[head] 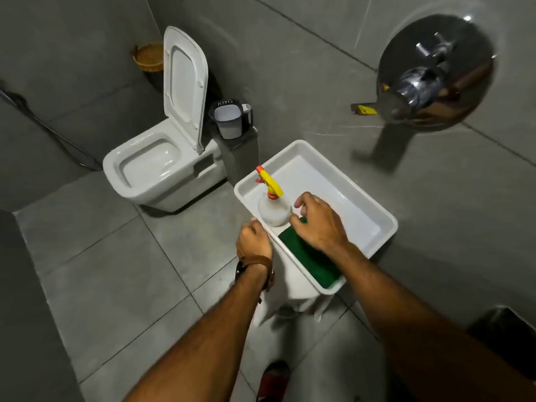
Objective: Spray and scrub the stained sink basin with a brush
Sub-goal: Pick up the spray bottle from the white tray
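Note:
A white rectangular sink basin point(345, 181) stands on a pedestal in front of me. Inside its near left corner stands a clear spray bottle point(273, 211) with a yellow and red trigger head. A green scrub pad point(310, 256) lies along the near edge of the basin. My left hand point(253, 240) is closed on the basin's near left rim. My right hand point(317, 220) hovers over the green pad beside the bottle, fingers apart and curled, holding nothing that I can see.
A white toilet point(153, 163) with its lid raised stands to the left. A grey jug point(229, 118) sits on a ledge behind it. A round mirror with a chrome tap point(429, 74) hangs on the wall at right. Grey tiles cover the floor.

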Motion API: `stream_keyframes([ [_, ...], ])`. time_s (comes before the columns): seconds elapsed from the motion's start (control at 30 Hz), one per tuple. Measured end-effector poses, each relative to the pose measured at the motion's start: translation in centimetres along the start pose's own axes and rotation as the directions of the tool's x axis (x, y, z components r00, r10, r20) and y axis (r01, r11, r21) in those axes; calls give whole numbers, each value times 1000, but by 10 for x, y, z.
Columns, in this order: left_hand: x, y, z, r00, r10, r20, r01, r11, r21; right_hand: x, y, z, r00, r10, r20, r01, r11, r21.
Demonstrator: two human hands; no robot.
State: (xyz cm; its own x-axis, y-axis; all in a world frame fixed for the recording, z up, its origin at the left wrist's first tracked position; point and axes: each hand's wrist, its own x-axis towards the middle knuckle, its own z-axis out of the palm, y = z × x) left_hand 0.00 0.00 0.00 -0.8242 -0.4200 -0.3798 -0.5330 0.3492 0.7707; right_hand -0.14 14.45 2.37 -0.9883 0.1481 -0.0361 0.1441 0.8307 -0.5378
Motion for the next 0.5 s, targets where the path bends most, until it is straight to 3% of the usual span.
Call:
stream_keyframes([
  [0.13, 15, -18, 29, 975, -184, 123, 193, 979, -70, 31, -10, 38, 989, 115, 96, -143, 917, 372],
  [0.27, 27, -34, 53, 954, -233, 190, 241, 970, -22, 63, -20, 63, 987, 84, 136, -143, 849, 508],
  [0.5, 36, -44, 63, 970, -196, 144, 192, 980, 47, 77, -24, 80, 996, -5, 92, -59, 728, 683],
])
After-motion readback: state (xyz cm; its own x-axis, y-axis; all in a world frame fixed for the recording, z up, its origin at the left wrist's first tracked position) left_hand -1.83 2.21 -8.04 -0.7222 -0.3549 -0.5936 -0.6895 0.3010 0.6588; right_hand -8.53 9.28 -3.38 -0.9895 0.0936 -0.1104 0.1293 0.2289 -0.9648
